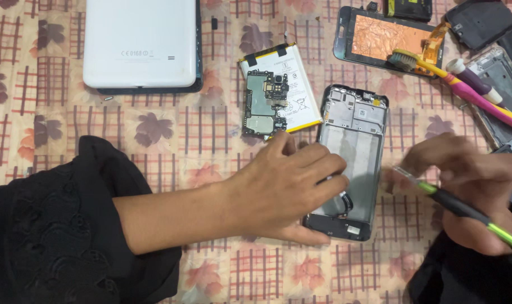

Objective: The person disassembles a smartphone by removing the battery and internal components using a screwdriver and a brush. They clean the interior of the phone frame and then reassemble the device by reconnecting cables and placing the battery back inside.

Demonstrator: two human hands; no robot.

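my left hand [284, 191] lies flat, fingers spread, on the open phone frame [354, 141] at centre. my right hand [470, 186], at 3 o'clock, grips a green-black screwdriver [464, 208]. a circuit board [265, 104] sits at 11 o'clock of the frame.

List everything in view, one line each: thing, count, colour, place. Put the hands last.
Phone frame: 1, grey-black, centre-right.
Circuit board: 1, green-grey, lying on the battery.
Battery: 1, white, yellow-edged, upper centre.
Tablet: 1, white back, top left.
Screen panel: 1, copper back, top right.
Toothbrush: 1, yellow-pink, right.
Phone parts: several, dark, top right corner.
Tablecloth: 1, floral check.
Screwdriver: 1, black-green, in right hand.
Left hand: on the frame.
Right hand: blurred, gripping the screwdriver.
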